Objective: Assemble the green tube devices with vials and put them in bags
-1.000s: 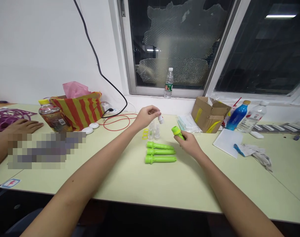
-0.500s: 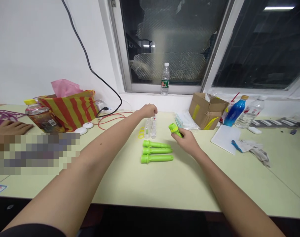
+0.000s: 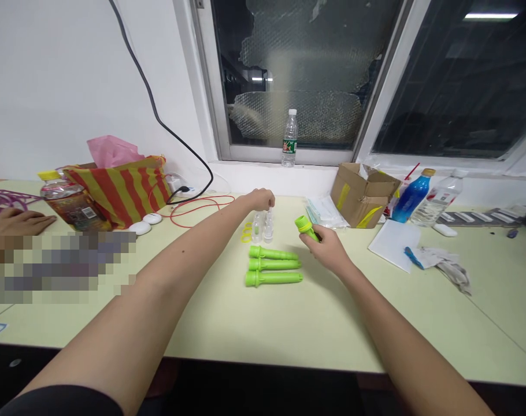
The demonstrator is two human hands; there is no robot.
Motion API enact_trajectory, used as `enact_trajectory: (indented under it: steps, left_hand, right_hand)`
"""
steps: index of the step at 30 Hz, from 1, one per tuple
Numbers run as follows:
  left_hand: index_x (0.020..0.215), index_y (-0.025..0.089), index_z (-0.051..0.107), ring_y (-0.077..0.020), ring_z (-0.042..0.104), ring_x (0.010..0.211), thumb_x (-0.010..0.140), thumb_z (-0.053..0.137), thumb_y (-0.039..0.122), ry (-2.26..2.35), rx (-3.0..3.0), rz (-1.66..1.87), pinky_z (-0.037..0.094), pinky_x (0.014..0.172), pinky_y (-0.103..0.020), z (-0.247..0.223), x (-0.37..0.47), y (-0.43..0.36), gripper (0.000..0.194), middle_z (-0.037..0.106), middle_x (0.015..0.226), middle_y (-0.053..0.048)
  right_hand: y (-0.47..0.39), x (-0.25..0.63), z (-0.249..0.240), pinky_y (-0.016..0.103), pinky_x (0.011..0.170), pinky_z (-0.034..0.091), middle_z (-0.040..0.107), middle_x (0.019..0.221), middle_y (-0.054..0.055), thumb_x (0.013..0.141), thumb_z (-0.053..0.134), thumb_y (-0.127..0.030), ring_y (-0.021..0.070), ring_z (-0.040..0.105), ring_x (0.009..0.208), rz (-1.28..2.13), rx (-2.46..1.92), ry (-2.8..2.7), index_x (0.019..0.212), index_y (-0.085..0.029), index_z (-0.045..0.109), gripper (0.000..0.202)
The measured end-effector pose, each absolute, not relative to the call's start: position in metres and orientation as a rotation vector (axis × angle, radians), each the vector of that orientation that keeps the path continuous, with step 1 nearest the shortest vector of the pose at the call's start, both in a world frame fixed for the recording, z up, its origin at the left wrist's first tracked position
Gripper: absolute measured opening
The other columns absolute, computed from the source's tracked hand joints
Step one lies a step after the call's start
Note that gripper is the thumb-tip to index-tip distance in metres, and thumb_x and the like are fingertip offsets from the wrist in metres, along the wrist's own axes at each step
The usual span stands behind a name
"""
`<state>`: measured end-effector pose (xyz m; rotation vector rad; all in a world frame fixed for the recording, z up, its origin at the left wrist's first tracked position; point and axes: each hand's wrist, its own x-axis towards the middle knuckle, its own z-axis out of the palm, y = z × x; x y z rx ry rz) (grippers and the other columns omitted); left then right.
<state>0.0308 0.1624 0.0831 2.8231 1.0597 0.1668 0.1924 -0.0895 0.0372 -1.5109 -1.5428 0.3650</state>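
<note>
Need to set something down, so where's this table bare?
Bare: between the three green plastic tubes and the table's front edge, and between the right hand and white sheet. Crowded: near the left hand, among clear plastic pieces.

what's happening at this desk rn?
A person's right hand holds a green tube above the table. The left hand is at the far end of the clear plastic parts; whether it grips one is hard to tell. Three more green tubes lie side by side, nearer the person, with yellow rings beside the clear parts.
</note>
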Motion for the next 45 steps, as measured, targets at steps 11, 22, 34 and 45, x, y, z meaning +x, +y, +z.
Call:
enact_trajectory:
  steps: [11,22,34,45]
  left_hand:
    - [0.085,0.022,0.074,-0.0192,0.063,0.09,0.062,0.071,0.01,1.022,2.86,0.161,0.045,0.086,-0.027,0.079,0.03,0.166,0.026,0.073,0.094,-0.003]
    - [0.101,0.02,0.069,-0.0198,0.062,0.097,0.068,0.064,0.002,1.011,2.83,0.311,0.045,0.091,-0.029,0.093,0.027,0.149,0.038,0.069,0.104,-0.005]
    - [0.116,0.019,0.049,-0.0157,0.058,0.094,0.09,0.047,0.009,0.212,2.546,1.508,0.053,0.082,-0.033,0.069,0.01,-0.043,0.027,0.053,0.112,-0.01]
    - [0.116,0.018,0.048,-0.0212,0.054,0.11,0.092,0.046,0.01,0.336,2.676,1.541,0.051,0.092,-0.041,0.039,0.0,-0.034,0.026,0.055,0.112,-0.012]
  right_hand:
    - [-0.089,0.193,0.036,0.026,0.053,0.027,0.041,0.058,-0.004,0.083,0.055,-0.042,0.0127,0.04,0.056,0.394,-1.515,-1.534,0.065,-0.021,0.041,0.031]
    - [-0.09,0.192,0.039,0.027,0.05,0.033,0.046,0.053,-0.004,0.083,0.058,-0.042,0.0122,0.045,0.05,0.476,-1.499,-1.485,0.063,-0.021,0.043,0.032]
    - [-0.1,0.161,0.045,0.027,0.039,0.044,0.056,0.064,-0.001,0.083,0.062,-0.049,0.0134,0.053,0.047,1.153,-0.961,-1.13,0.079,-0.018,0.058,0.031]
    - [-0.099,0.153,0.032,0.027,0.037,0.04,0.054,0.049,-0.003,0.086,0.058,-0.047,0.0145,0.051,0.035,1.09,-1.123,-1.271,0.075,-0.019,0.055,0.031]
